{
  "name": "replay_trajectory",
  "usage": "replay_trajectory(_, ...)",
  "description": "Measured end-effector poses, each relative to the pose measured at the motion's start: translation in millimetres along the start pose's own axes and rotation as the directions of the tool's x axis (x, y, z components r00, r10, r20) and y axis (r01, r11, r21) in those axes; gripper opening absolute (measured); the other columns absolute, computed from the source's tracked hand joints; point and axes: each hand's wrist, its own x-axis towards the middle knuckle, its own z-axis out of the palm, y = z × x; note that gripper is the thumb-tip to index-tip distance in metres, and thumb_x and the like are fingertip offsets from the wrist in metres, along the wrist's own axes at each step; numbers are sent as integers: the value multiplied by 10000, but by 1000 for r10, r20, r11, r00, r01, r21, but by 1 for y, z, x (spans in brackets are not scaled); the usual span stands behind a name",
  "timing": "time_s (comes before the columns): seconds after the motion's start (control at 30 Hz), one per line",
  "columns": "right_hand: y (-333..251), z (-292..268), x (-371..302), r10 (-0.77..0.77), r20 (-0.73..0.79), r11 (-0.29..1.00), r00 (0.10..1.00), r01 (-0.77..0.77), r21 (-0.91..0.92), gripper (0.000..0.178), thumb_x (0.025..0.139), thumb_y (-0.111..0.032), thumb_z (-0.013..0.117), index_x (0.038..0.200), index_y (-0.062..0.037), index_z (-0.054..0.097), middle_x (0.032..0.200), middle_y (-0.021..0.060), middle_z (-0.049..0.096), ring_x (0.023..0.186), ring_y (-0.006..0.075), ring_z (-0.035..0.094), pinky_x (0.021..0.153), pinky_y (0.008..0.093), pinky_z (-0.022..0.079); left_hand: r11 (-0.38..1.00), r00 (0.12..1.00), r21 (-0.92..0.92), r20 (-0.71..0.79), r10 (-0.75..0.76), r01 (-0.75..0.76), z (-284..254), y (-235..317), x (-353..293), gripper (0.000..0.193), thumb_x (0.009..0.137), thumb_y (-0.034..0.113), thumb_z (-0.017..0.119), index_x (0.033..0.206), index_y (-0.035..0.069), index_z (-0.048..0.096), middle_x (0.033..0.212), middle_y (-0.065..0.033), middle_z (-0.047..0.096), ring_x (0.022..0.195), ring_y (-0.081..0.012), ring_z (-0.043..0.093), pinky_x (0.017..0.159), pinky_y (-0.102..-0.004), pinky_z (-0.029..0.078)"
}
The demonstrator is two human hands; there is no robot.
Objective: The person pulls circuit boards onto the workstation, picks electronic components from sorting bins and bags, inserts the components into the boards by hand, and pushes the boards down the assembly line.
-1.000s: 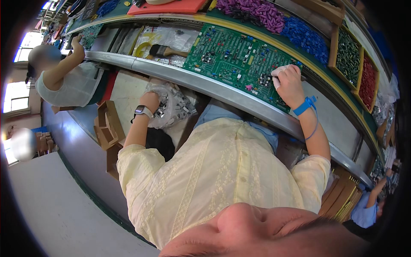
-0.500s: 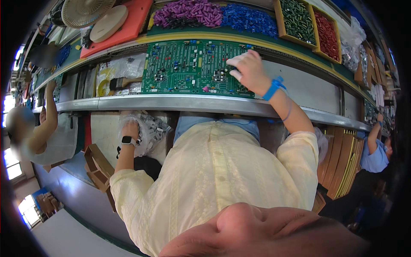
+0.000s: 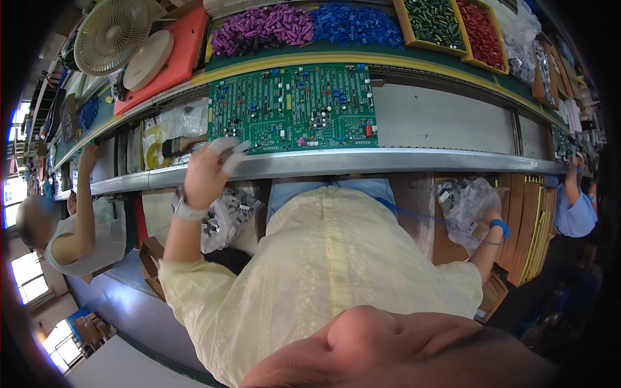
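Observation:
A green circuit board (image 3: pixel 265 132) packed with small parts lies on the conveyor line ahead of me. My left hand (image 3: pixel 208 169), with white covers on its fingertips and a watch at the wrist, is over the board's near left corner. Its thumb and fingers are bent toward each other; whatever may be between them is too small to name. At the right, my right hand (image 3: pixel 493 216), wearing a blue wrist strap (image 3: pixel 499 227), reaches into a clear bag (image 3: pixel 462 207) of grey-white parts, which hides its fingers. Another bag (image 3: pixel 226 216) of similar parts sits below my left hand.
Purple (image 3: pixel 265 29) and blue parts (image 3: pixel 356 26) lie heaped behind the line, beside trays of green (image 3: pixel 432 26) and red parts (image 3: pixel 482 39). A metal rail (image 3: pixel 323 161) edges the line. A brush (image 3: pixel 181 145) lies left of the board. Co-workers sit at both sides.
My left hand has come up from the left bag to the board's near left corner. My right hand has left the board and gone down into the right bag.

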Motion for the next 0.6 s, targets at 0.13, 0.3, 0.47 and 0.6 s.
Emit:
replay_trajectory(0.13,-13,62,6,24,-239,994,971,-50,-102,251,752,-109,593,964,25,597,953,151,623,906,272,582,800,341,450,948,954,107,53,295,-299,45,6,56,226,770,213,660,927,53,631,797,-125,636,679,-289,613,594,-349,492)
replay_trajectory(0.3,58,82,26,40,-512,963,858,-169,-209,283,757,-106,571,1005,31,581,1001,186,614,954,322,572,831,366,440,894,895,167,248,370,-416,70,7,73,217,787,243,612,923,76,642,761,-124,628,702,-279,606,614,-383,484)
replay_trajectory(0.47,26,96,0,-208,-646,812,735,-238,-532,358,782,-97,486,1110,41,525,1109,270,555,1097,424,477,936,414,368,908,876,106,330,351,-404,70,5,70,188,782,226,608,896,79,638,734,-117,624,694,-280,605,608,-384,482)
replay_trajectory(0.6,59,88,18,102,-406,937,908,-225,-267,397,803,-128,480,1161,43,500,1245,269,435,1201,402,363,1008,384,286,902,876,107,308,371,-419,74,0,74,183,778,224,611,893,84,638,721,-115,617,690,-279,603,607,-381,483)
